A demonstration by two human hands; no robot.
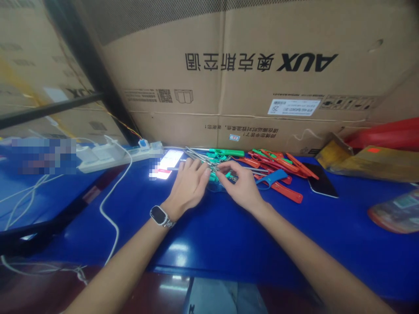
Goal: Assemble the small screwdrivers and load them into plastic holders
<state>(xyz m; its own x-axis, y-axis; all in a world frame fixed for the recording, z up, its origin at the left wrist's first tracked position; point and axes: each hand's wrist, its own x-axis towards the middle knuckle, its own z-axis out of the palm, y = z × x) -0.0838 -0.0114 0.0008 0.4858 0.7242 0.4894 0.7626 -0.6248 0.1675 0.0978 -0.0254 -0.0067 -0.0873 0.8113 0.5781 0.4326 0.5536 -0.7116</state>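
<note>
My left hand (190, 185), with a watch (158, 215) on its wrist, lies over a pile of thin metal rods (196, 154) and green plastic parts. Its fingers are bent down, and what they hold is hidden. Close beside it, my right hand (241, 183) has thumb and fingertips pinched together at the pile; the small thing between them cannot be made out. Behind the hands lies a green handle (227, 152) with a metal shaft. To the right are several red-orange plastic pieces (286, 192) and a blue plastic piece (274, 177).
A lit phone (168, 163) lies left of my hands, a dark phone (322, 183) to the right. A white power strip (114, 158) and white cable (106, 209) are on the blue table (229, 244). Behind stands a large cardboard box (163, 52). A clear package (397, 209) sits far right.
</note>
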